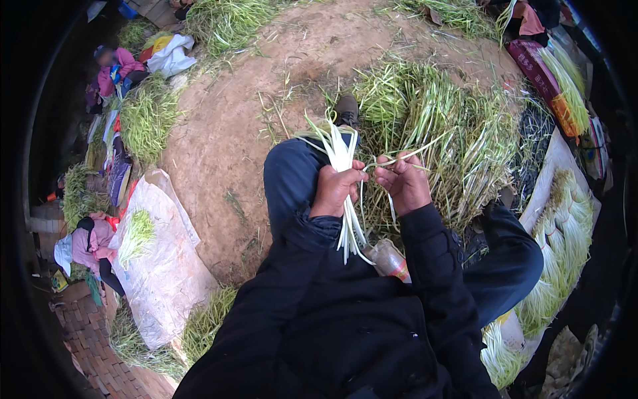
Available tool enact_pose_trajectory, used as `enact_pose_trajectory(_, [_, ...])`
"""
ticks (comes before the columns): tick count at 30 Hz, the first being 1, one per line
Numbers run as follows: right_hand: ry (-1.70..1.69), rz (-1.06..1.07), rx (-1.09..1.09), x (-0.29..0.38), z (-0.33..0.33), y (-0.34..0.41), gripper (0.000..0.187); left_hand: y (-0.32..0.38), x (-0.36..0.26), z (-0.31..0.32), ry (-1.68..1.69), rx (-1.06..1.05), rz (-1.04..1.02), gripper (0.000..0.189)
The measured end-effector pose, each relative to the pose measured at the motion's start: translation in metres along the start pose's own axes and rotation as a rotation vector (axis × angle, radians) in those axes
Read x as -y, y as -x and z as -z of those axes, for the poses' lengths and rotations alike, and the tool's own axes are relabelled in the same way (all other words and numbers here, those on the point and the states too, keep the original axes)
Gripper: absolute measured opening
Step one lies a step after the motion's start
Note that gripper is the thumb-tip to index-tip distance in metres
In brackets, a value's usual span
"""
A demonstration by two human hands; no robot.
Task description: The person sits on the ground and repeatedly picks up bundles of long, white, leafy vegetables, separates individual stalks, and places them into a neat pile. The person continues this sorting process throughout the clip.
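Observation:
My left hand (pixel 337 187) is closed around a small bunch of pale, blanched vegetable stalks (pixel 339 152), which look like chives. Their ends fan out above the fist, and thin white strands trail below it. Close beside it on the right, my right hand (pixel 404 183) pinches a single thin green stalk (pixel 423 148) between thumb and fingers. Another pale strip hangs below that hand. Both hands are above my lap, near my bent knee in dark trousers (pixel 291 172). Under and beyond the right hand spreads a large heap of loose green stalks (pixel 443 129).
Tied bundles of pale stalks (pixel 560 249) lie on a sheet at the right. A whitish sheet (pixel 164 259) with a small bunch (pixel 137 234) lies at the left. Two people (pixel 117 70) (pixel 92 239) sit along the left, among green heaps (pixel 149 119). Bare earth (pixel 219 164) stretches ahead.

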State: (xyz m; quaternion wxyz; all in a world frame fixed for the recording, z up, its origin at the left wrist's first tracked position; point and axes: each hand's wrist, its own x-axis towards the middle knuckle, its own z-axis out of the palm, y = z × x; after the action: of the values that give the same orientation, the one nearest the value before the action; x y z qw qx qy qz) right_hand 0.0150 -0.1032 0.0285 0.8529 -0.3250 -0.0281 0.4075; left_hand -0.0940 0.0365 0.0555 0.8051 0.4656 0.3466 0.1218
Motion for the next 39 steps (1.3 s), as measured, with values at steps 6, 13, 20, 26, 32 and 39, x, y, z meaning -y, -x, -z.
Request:
enact_pose_trajectory(6, [0.069, -0.001, 0.007, 0.001, -0.005, 0.001, 0.010, 0.001, -0.002, -0.002, 0.017, 0.000, 0.007, 0.021])
enact_pose_trajectory(13, [0.228, 0.008, 0.023, -0.009, -0.013, 0.007, 0.011, -0.010, 0.020, 0.000, -0.081, -0.069, -0.149, 0.018])
enact_pose_trajectory(20, [0.257, -0.001, 0.061, -0.016, -0.015, 0.004, 0.005, -0.020, 0.033, -0.002, -0.342, -0.194, -0.302, 0.014])
enact_pose_trajectory(26, [0.172, -0.051, 0.158, -0.009, -0.023, 0.007, 0.010, -0.021, 0.036, 0.000, -0.582, -0.266, -0.374, 0.019])
enact_pose_trajectory(32, [0.203, 0.088, 0.094, 0.014, -0.029, 0.011, 0.005, -0.001, 0.001, -0.002, 0.014, -0.171, -0.236, 0.019])
enact_pose_trajectory(39, [0.691, -0.027, -0.126, -0.044, 0.076, -0.019, 0.006, 0.032, -0.080, 0.013, 0.326, -0.101, -0.296, 0.023])
